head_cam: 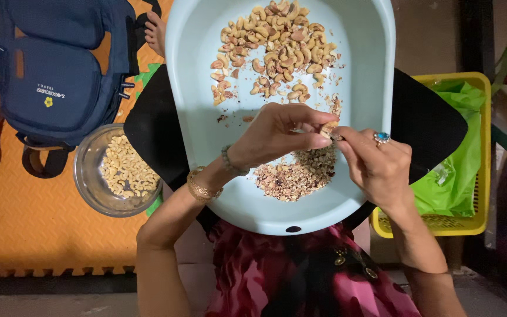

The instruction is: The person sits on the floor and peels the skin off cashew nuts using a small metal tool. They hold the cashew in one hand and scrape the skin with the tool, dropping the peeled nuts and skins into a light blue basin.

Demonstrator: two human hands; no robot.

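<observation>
Right now, seen from your head camera, both of your hands meet over the pale blue oval plastic basin [377, 64] that rests on your lap. Your left hand [277, 136] is curled, its thumb and fingers pressed together on one small pale cashew nut [327, 128], and your right hand [374, 164] pinches the same nut from the other side with thumb and forefinger. That nut sits above the basin's middle, slightly toward its right wall. You wear one ring with a blue stone [381, 137] on the right hand, and on the left wrist one gold bangle [200, 186] and one thin green bracelet [228, 161].

Inside the basin lie two separate heaps: one pile of unpeeled cashew nuts [274, 44] toward the far end, too many to count, and one pile of brown peeled skins [297, 174] at the near end, just under your hands. A few loose crumbs lie between them.

Left of the basin, on the orange foam mat [36, 229], stands one round clear glass bowl [84, 176] holding pale peeled cashews [125, 167]. Beyond that bowl lies one dark blue fabric backpack [54, 64]. Right of the basin stands one yellow plastic basket [476, 176] lined with one green plastic bag [456, 170]. One black flat sheet [423, 126] shows from under the basin on both sides. Another person's bare foot [155, 32] shows just beside the basin's far left rim.
</observation>
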